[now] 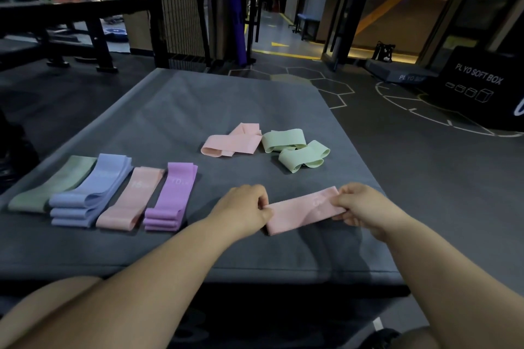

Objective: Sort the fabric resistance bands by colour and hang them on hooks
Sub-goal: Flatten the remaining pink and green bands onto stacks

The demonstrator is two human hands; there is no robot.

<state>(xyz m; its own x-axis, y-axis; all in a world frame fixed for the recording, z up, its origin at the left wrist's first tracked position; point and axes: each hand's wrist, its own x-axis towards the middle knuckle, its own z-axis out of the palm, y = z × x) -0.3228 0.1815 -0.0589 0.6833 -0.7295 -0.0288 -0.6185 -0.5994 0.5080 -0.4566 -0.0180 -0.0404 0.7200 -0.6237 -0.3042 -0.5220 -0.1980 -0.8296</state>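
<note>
My left hand [241,207] and right hand [361,205] pinch the ends of a pink band [303,211]; four sorted piles [93,193] sit at nine o'clock, loose bands [283,140] wait at twelve, none yet hung.

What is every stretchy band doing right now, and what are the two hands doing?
held pink band: pulled flat between both hands.
left hand: pinches the band's left end.
right hand: pinches the band's right end.
green band: lying flat in the row.
blue bands: stacked flat.
row pink band: lying flat.
purple bands: stacked flat.
loose pink bands: rumpled, overlapping.
loose green bands: twisted, unsorted.
</note>
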